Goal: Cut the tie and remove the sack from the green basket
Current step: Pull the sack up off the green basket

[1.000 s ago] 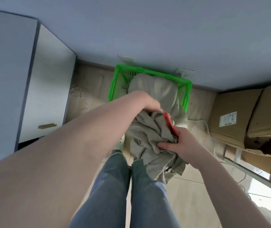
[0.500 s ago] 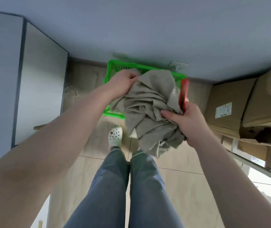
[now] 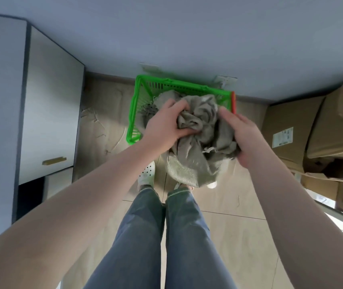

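Observation:
A crumpled grey-beige sack (image 3: 195, 155) hangs bunched between my two hands, above the floor and over the near edge of the green basket (image 3: 134, 119). My left hand (image 3: 166, 127) is closed on the sack's upper left folds. My right hand (image 3: 244, 136) presses and grips the sack's right side and also holds a red cutter (image 3: 233, 102), whose tip sticks up past the fingers. A short bit of white string (image 3: 209, 150) shows on the sack near the right hand. Something dark grey (image 3: 148, 110) lies inside the basket, partly hidden.
The basket stands on a tan tiled floor against the wall, below a wall outlet (image 3: 225, 80). A white cabinet (image 3: 49, 113) with a brass handle is on the left. Stacked cardboard boxes (image 3: 291, 130) crowd the right. My legs and white shoes (image 3: 146, 174) are directly below the sack.
The sack has come up out of the basket and been gathered into a tighter bundle between both hands. My left hand shifted from the sack's far edge onto its top folds.

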A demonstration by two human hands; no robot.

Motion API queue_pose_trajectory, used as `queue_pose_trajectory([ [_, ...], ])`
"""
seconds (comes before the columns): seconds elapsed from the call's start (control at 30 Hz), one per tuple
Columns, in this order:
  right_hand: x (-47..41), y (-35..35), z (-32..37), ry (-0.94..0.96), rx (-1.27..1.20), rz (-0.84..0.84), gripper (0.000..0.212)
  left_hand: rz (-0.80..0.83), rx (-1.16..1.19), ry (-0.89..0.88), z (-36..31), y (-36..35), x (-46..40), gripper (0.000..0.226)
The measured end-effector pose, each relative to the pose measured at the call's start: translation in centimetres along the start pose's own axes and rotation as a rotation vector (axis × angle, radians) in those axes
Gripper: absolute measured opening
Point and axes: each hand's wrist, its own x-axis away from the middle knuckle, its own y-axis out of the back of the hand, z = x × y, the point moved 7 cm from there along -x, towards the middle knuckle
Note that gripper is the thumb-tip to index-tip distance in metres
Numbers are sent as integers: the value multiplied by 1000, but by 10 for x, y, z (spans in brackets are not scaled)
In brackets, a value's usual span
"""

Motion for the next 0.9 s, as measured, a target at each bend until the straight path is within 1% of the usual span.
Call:
queue_pose_trajectory([
  [0.07,5,31,5,36,150,-224,38,-100,38,35,10,9,-2,36],
  [0.1,8,43,3,32,204,-292,46,-143,44,52,13,13,-2,33],
  [0.13,12,47,-2,-17,239,-303,59,-175,35,69,15,15,-2,33],
  [0.17,15,44,-13,-101,260,-259,78,-196,9,81,14,15,0,35],
  [0.2,17,34,-26,-194,260,-169,96,-203,-26,84,11,11,2,37],
  [0.23,19,20,-36,-262,219,-59,105,-194,-66,74,5,5,6,38],
  [0.27,20,3,-42,-293,159,43,106,-171,-94,60,-4,-5,12,37],
  [0.3,21,-12,-43,-302,97,118,103,-145,-107,44,-14,-15,19,35],
  [0.33,19,-22,-42,-306,47,140,96,-115,-95,26,-21,-24,28,32],
  [0.37,15,-26,-41,-288,5,127,84,-77,-46,9,-27,-29,37,29],
  [0.4,8,-25,-38,-245,-26,103,65,-22,52,-5,-30,-32,46,28],
  [0.43,2,-19,-35,-189,-38,67,46,93,205,-11,-31,-34,55,28],
  [0.47,-1,-13,-31,-131,-21,34,33,258,379,12,-31,-37,64,30],
  [0.53,-4,1,-24,-15,39,-3,31,571,661,129,-30,-33,76,37],
  [0.57,-2,5,-21,34,41,10,34,646,699,183,-26,-28,74,33],
  [0.6,2,6,-19,74,25,27,36,634,644,204,-18,-18,62,25],
  [0.63,8,7,-16,105,-7,49,36,533,560,213,-10,-4,41,25],
  [0.67,15,6,-14,123,-47,68,34,372,485,250,1,11,17,30],
  [0.73,33,-4,-13,133,-153,155,32,-6,365,343,26,41,-25,38],
  [0.77,39,-12,-17,125,-186,193,34,-74,303,385,31,43,-36,53],
  [0.8,39,-17,-24,115,-178,189,37,9,222,421,30,28,-43,69],
  [0.83,38,-22,-29,110,-155,154,40,214,129,405,23,2,-45,76],
  [0.87,40,-24,-31,116,-134,127,40,438,72,344,9,-23,-38,70],
  [0.9,40,-20,-31,131,-141,108,38,567,81,266,-9,-40,-29,59],
])
